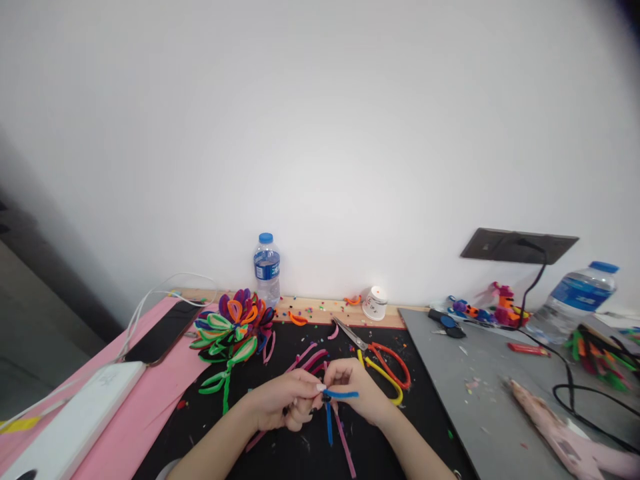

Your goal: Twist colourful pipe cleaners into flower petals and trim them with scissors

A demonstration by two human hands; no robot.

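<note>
Head camera view: two bare hands meet above a black mat [280, 373] on a pale wood bench [330, 311]. The left hand [295, 400] and the right hand [353, 387] are both closed at the fingertips, pinching a bright blue fuzzy craft stem [345, 394] between them. One blue length points right, another hangs down; a small black piece, too small to identify, sits at the fingertips. Mauve fuzzy stems [344, 441] lie on the mat below and behind the hands.

Just beyond the right hand are metal scissors [357, 340] with one red and one yellow handle loop, blades apart. Near the left forearm lies a multicoloured fuzzy-stem flower [235, 327] with a green stalk. Behind it stands a clear plastic bottle [267, 270] with a blue cap; its blue label carries white characters, too small to read. A white paper cup [375, 303] near the wall bears red and black marks I cannot make out.

On the left, a black phone [163, 332] rests on pink sheeting [165, 397]. On the right, a second blue-labelled bottle [580, 293] leans beside a grey mat [450, 380].
</note>
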